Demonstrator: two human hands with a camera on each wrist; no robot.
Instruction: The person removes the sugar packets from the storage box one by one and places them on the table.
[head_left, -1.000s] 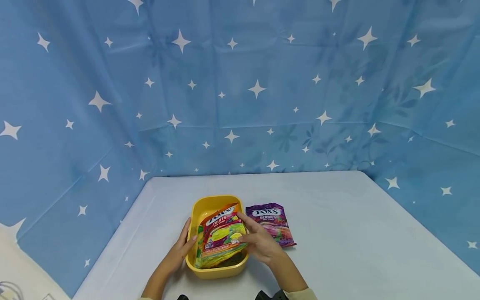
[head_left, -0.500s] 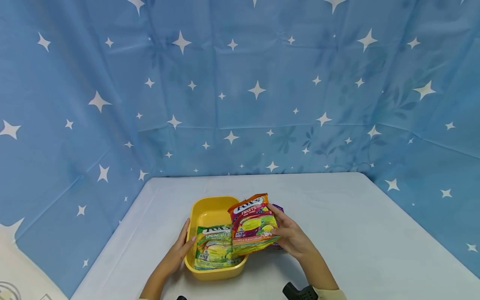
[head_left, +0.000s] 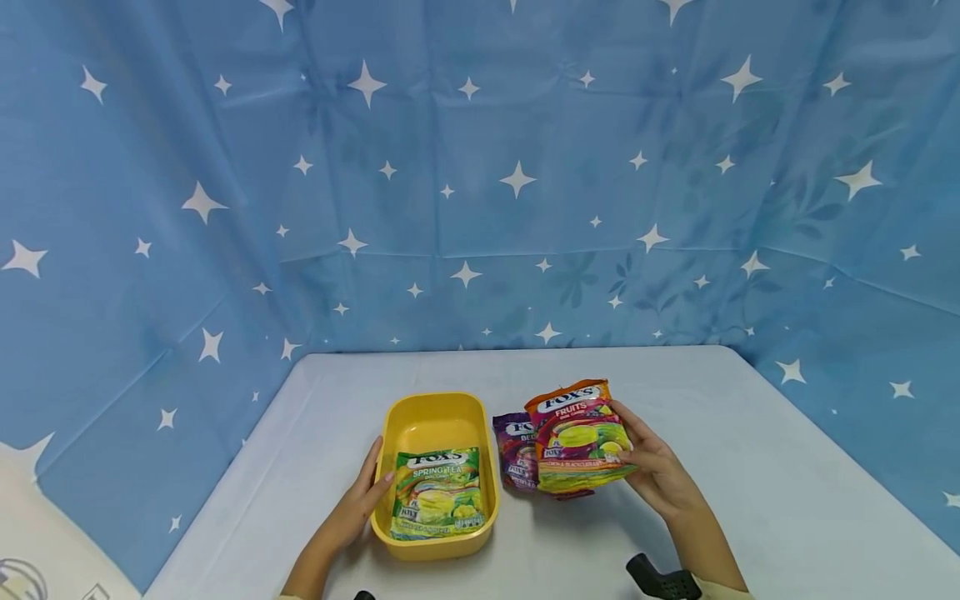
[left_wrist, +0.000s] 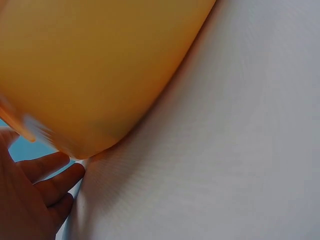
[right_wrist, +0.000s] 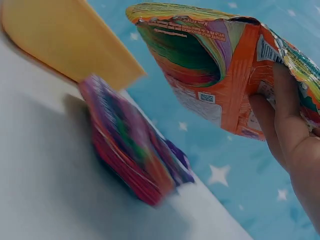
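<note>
My right hand (head_left: 660, 475) grips the right edge of a red and orange FOX'S Fruits candy bag (head_left: 577, 442), raised above the table. In the right wrist view the fingers lie against the orange back of the candy bag (right_wrist: 240, 75). Partly behind it in the head view lies a purple FOX'S Berries candy bag (head_left: 515, 454). My left hand (head_left: 358, 504) holds the left side of a yellow plastic tub (head_left: 427, 550), thumb over the rim and fingers along the outer wall (left_wrist: 100, 75). Inside the tub lies a green FOX'S Spring Tea candy bag (head_left: 437, 496).
A white table (head_left: 787, 500) carries the tub and the purple bag. Behind it and at both sides hangs a blue curtain (head_left: 480, 200) with white stars. A black strap (head_left: 663, 579) sits at the right wrist.
My right hand has lifted the Fruits bag out of the tub and moved it right, over the Berries bag. The Spring Tea bag is uncovered. My left hand stays at the tub.
</note>
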